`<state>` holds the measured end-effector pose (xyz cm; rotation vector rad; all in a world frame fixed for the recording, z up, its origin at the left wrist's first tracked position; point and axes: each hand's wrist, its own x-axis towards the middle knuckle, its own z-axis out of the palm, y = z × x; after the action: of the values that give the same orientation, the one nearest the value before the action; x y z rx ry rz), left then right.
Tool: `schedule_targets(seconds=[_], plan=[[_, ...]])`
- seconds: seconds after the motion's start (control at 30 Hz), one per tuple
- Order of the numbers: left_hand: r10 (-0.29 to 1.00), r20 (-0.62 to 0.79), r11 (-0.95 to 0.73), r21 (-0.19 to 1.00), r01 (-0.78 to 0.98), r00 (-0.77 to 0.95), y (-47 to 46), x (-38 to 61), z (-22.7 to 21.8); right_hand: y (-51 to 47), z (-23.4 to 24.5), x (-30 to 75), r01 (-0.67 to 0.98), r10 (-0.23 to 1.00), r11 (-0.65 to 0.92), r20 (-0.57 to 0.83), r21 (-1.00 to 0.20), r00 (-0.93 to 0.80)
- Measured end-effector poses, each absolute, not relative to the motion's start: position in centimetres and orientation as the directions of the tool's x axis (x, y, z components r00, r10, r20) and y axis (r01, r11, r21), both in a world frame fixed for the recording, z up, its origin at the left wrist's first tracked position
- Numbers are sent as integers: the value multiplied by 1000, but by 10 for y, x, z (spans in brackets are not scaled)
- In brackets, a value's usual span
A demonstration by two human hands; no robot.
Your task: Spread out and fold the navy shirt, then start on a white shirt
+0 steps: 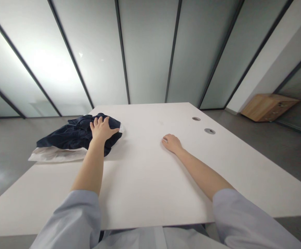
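Observation:
A dark navy garment, folded and rumpled, lies at the left side of the white table. Beneath it is a white cloth or bag, whose edge reaches past the table's left side. My left hand rests on top of the navy garment with its fingers spread and the thumb pointing right. On the bare tabletop right of the middle lies my right hand, its fingers loosely curled in, with no object visible in it. The garment's exact kind cannot be made out.
The white table stretches away from me. Two round cable grommets, a nearer one and a farther one, sit near its right edge. A wooden cabinet stands on the floor at right. Frosted glass panels line the back.

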<state>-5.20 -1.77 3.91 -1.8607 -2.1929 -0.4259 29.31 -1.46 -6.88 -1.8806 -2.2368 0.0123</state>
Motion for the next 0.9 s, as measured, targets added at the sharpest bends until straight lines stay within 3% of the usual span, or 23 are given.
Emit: schedule_targets(seconds=[0.37,0.6,0.77,0.9], plan=[[890,263,336,173,926,-372,-4,-91,18,-15,-70,292,972,972,184,174,-144,-159],[826,347,308,383,871,-445,-8,-84,32,-11,-74,292,973,972,180,180,-143,-153],[874,424,49,412,910,-239,1,-30,26,-9,-78,294,967,969,190,194,-170,-156],[925,348,-288,382,878,152,0,31,-16,-4,-86,298,941,948,181,304,-285,-90]])
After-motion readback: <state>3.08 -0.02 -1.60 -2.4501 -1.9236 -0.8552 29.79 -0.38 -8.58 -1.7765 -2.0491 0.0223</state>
